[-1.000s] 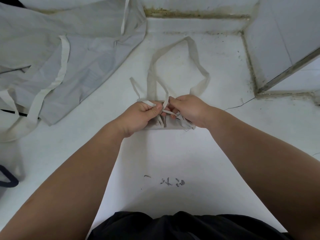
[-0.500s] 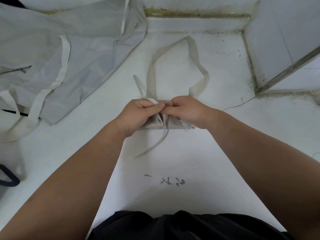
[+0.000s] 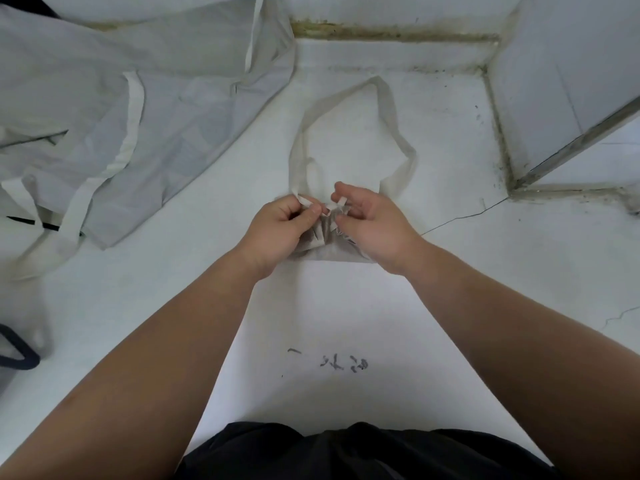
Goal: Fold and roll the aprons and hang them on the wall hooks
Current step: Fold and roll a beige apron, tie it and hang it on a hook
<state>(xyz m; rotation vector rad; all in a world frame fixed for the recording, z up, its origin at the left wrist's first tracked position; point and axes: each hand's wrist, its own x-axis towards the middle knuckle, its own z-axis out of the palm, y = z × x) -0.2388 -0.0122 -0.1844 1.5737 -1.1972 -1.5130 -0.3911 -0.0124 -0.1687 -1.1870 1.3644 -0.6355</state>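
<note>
A rolled grey apron [image 3: 329, 249] lies on the white floor in front of me, mostly hidden under both hands. Its pale neck loop [image 3: 388, 109] stretches away from the roll toward the wall. My left hand [image 3: 280, 226] pinches one thin tie strap between thumb and fingers on top of the roll. My right hand [image 3: 372, 223] has its fingers curled around the other strap end, which sticks up between them. The two hands are a few centimetres apart over the roll.
A second grey apron [image 3: 145, 109] with pale straps lies spread out at the upper left. A tiled wall [image 3: 571, 64] and a metal frame edge [image 3: 581, 140] rise at the right. A dark strap [image 3: 17, 355] shows at the left edge. Dark scribbles [image 3: 343, 363] mark the floor near me.
The loose strap that trailed toward me below the roll is gone from there. The hands, pressed together before, have drawn slightly apart, each with a strap end.
</note>
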